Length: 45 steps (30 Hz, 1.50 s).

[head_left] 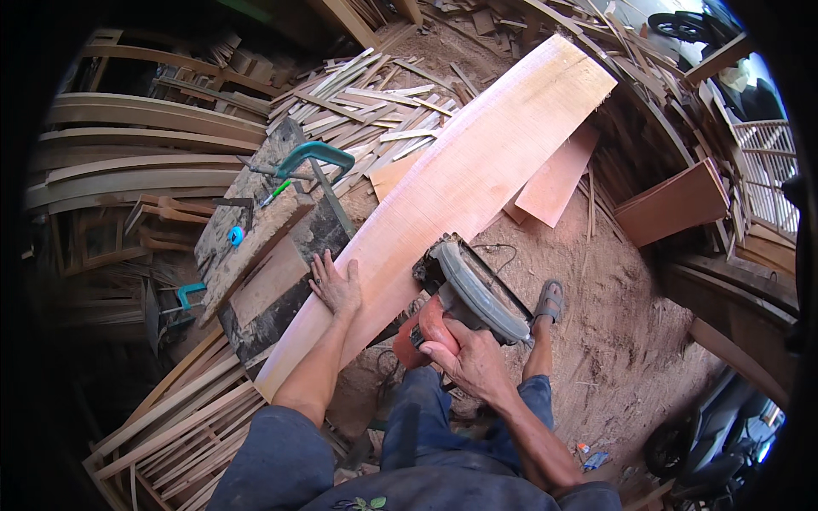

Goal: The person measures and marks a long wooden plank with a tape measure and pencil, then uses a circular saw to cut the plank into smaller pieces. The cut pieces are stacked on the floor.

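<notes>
A long, pale wooden plank (477, 153) lies slantwise across the workbench (328, 217), its far end reaching past the bench to the upper right. My left hand (337, 286) rests flat on the plank's near part, fingers spread. In my right hand (467, 358) is the red handle of a circular saw (486, 294) with a rounded grey guard. The saw is at the plank's right edge, and its front end overlaps the board there. Whether the blade touches the wood is hidden.
A teal clamp (313, 158), green marker (275, 194) and blue tape measure (236, 236) are on the bench. Wood strips (358, 102) lie heaped beyond it; curved boards (153, 153) are stacked left. A flat board (558, 179) lies right of the plank. Sawdust covers the floor (613, 315).
</notes>
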Motion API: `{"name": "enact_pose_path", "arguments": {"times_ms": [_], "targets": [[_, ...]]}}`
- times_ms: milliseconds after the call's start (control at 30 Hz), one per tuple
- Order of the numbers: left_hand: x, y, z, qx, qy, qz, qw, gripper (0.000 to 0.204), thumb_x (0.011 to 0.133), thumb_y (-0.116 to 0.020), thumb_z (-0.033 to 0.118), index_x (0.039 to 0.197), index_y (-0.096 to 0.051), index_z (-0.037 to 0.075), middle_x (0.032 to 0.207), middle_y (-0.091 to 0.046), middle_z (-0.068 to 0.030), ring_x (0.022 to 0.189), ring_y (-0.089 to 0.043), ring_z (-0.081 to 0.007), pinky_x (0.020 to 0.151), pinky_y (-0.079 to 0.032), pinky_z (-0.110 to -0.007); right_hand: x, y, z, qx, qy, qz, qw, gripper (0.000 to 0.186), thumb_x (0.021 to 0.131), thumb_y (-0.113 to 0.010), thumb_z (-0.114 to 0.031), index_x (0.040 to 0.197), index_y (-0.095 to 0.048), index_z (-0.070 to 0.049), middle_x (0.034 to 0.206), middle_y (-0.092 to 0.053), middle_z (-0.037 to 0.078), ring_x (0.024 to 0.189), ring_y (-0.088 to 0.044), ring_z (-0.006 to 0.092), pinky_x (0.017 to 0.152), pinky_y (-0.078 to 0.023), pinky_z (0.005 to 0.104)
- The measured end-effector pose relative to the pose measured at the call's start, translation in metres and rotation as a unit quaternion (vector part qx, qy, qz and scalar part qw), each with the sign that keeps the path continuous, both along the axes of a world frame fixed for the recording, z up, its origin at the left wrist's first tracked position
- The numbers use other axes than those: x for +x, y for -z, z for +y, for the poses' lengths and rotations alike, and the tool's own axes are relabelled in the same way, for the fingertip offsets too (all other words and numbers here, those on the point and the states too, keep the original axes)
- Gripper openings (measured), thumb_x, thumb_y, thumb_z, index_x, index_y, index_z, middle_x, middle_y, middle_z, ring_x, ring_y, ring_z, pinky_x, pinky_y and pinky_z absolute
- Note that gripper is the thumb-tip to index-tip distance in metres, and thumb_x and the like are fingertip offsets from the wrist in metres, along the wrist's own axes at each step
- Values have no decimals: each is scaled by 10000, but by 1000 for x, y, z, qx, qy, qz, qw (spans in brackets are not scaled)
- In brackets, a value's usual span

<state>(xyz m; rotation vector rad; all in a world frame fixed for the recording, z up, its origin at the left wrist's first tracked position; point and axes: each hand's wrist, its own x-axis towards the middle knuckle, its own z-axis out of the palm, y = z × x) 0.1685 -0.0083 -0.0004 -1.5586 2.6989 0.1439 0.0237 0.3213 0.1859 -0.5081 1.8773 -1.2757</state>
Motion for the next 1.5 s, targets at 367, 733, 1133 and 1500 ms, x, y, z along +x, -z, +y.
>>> {"name": "enact_pose_path", "arguments": {"times_ms": [367, 733, 1133, 1500], "targets": [[1, 4, -1, -3, 11, -7, 1000, 824, 1021, -553, 629, 1646, -371, 125, 1741, -276, -187, 1623, -221, -340, 1283, -118, -633, -9, 0, -12, 69, -57, 6, 996, 686, 956, -649, -675, 1061, -677, 2, 823, -706, 310, 818, -700, 524, 722, -544, 584], [2, 5, -2, -5, 18, -5, 1000, 788, 1039, -540, 604, 1643, -376, 125, 1735, -283, -201, 1618, -234, -349, 1277, -128, -641, -5, 14, -10, 40, -26, 40, 998, 707, 950, -669, -661, 1045, -663, 39, 728, -690, 293, 712, -713, 503, 628, -564, 572], [4, 8, -3, -15, 26, -11, 1000, 782, 1047, -525, 608, 1642, -376, 123, 1732, -282, -208, 1617, -234, -354, 1272, -135, -648, -7, 20, -10, 31, -26, 56, 998, 701, 942, -673, -671, 984, -673, 28, 692, -684, 274, 665, -716, 481, 595, -573, 554], [1, 3, -1, 0, 26, -6, 1000, 765, 1055, -504, 608, 1642, -384, 134, 1741, -266, -206, 1621, -220, -356, 1271, -130, -652, -5, 27, -10, 30, -12, 55, 998, 667, 934, -684, -669, 927, -667, -3, 665, -669, 253, 657, -708, 476, 595, -565, 552]]}}
